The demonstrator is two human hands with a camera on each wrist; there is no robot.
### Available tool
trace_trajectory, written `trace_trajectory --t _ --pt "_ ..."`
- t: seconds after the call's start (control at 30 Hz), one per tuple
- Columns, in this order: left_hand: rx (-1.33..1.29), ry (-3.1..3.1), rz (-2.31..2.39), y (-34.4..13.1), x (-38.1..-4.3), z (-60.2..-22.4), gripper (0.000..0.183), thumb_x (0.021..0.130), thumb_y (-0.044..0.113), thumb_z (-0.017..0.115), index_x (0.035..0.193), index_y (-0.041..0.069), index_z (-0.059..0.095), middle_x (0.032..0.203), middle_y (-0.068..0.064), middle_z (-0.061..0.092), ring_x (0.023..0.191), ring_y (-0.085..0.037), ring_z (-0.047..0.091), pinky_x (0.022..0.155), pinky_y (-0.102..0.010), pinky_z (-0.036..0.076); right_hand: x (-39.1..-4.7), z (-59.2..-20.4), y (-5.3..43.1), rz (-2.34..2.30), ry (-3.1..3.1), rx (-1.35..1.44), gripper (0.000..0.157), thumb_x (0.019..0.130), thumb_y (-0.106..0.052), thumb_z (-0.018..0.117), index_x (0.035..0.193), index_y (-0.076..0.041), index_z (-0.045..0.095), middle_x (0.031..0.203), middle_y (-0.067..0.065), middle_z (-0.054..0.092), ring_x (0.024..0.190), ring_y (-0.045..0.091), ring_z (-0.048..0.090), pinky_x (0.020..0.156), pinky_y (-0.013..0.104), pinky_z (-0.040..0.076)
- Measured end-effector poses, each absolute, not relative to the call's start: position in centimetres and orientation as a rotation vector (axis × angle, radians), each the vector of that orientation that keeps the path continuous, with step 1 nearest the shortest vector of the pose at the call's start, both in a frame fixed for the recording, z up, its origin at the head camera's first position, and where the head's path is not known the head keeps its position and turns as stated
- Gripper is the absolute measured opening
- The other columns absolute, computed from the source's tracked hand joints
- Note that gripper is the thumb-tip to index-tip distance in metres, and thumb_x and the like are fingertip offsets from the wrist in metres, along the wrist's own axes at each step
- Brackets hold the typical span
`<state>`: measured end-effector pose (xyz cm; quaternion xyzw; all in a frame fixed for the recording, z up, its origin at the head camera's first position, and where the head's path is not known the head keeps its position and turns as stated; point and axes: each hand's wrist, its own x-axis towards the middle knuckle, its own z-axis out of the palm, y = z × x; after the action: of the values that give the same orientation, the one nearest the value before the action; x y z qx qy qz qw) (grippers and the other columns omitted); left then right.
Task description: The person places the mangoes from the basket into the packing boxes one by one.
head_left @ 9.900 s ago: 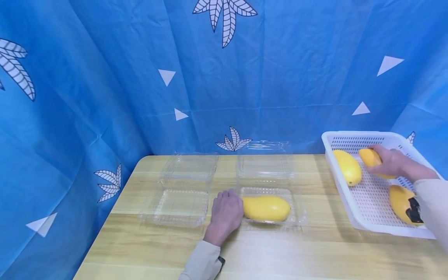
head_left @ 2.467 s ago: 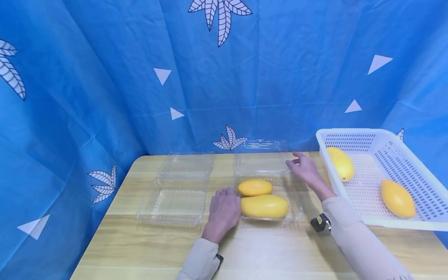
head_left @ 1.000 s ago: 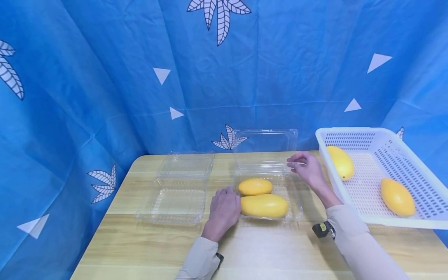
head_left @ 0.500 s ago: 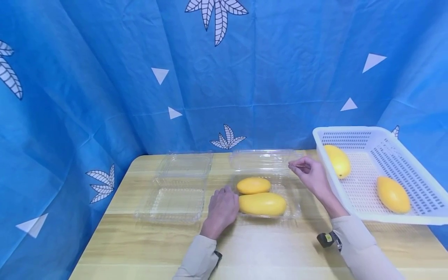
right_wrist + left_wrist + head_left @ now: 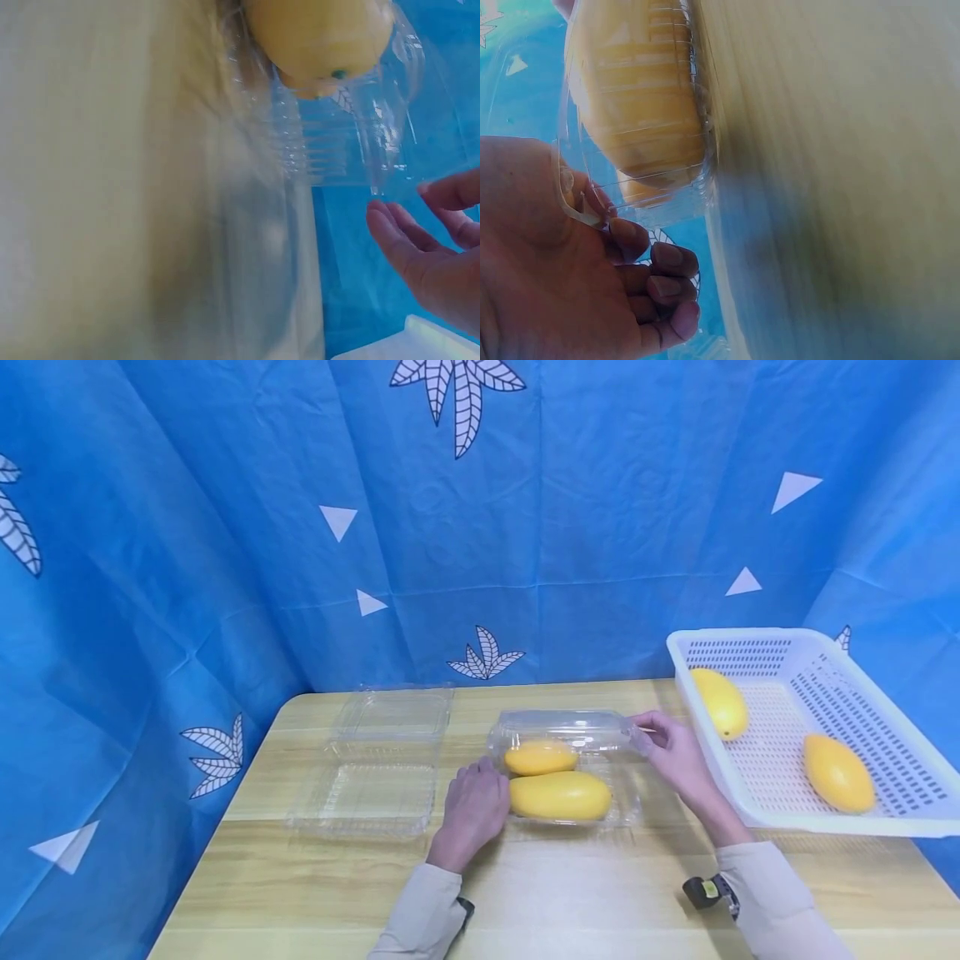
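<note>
A clear plastic clamshell container lies at mid-table with two mangoes inside, a smaller mango behind a larger mango. Its hinged lid is tilted forward, partly over the smaller mango. My right hand holds the lid's right corner between thumb and fingers. At the container's left side, my left hand grips the rim; the left wrist view has its curled fingers by the plastic corner. In the right wrist view, the right fingertips are at the lid's edge.
A second clear clamshell lies unfolded at left. To the right stands a white perforated basket with two mangoes, one yellow mango and one orange-yellow mango. A blue curtain hangs behind the wooden table.
My right hand moved a mango from the basket into the container, then lifted the lid from behind and swung it forward over the smaller mango. The left hand stayed at the rim.
</note>
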<state>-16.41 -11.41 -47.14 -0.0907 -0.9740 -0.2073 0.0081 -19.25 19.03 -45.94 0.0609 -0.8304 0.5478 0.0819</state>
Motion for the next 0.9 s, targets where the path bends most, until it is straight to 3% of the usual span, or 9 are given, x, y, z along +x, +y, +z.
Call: trace_trajectory --t 0.17,0.37,0.47,0.6,0.9 --pt "-0.311 -3.046 -0.600 -11.5 -16.5 -47.3 0.031 0.108 0.022 0.037 0.092 0.001 0.053 0.079 -0.010 0.050 0.076 -0.030 0.053 0.068 -0.042 0.046 -18.7 -46.5 18.9 1.693 -2.498 0.140 0.027 0.104 -0.005 0.050 0.123 0.009 0.064 0.125 0.027 0.065 0.110 0.027 0.067 0.085 0.019 0.054" --pt "-0.304 -3.045 -0.601 -11.5 -16.5 -47.2 0.032 0.108 0.023 0.037 0.092 0.001 0.053 0.077 -0.009 0.050 0.074 -0.029 0.053 0.066 -0.042 0.047 -18.3 -46.9 18.8 1.740 -2.502 0.116 0.030 0.106 -0.011 0.053 0.126 0.009 0.061 0.126 0.028 0.064 0.108 0.025 0.067 0.083 0.020 0.054" --pt "-0.304 -3.042 -0.618 -11.4 -16.4 -47.2 0.031 0.108 0.022 0.037 0.093 0.000 0.053 0.077 -0.009 0.050 0.074 -0.029 0.052 0.066 -0.041 0.046 -17.8 -46.8 18.9 1.736 -2.527 0.108 0.037 0.108 -0.021 0.054 0.130 0.007 0.059 0.128 0.027 0.064 0.112 0.030 0.065 0.084 0.020 0.054" --pt "-0.306 -3.039 -0.656 -11.4 -16.4 -47.1 0.028 0.107 0.021 0.037 0.093 0.001 0.052 0.077 -0.009 0.049 0.073 -0.029 0.051 0.065 -0.042 0.045 -17.1 -46.6 18.9 1.858 -2.528 0.088 0.050 0.109 -0.034 0.050 0.139 0.006 0.050 0.135 0.029 0.058 0.119 0.040 0.061 0.088 0.028 0.057" --pt "-0.293 -3.109 -0.869 -12.0 -16.6 -46.6 0.029 0.108 0.024 0.035 0.103 0.002 0.054 0.082 -0.009 0.052 0.080 -0.029 0.054 0.071 -0.045 0.048 -16.3 -47.0 19.2 1.963 -2.484 0.085 0.040 0.106 -0.013 0.054 0.140 0.007 0.048 0.126 0.034 0.058 0.101 0.028 0.067 0.078 0.034 0.060"
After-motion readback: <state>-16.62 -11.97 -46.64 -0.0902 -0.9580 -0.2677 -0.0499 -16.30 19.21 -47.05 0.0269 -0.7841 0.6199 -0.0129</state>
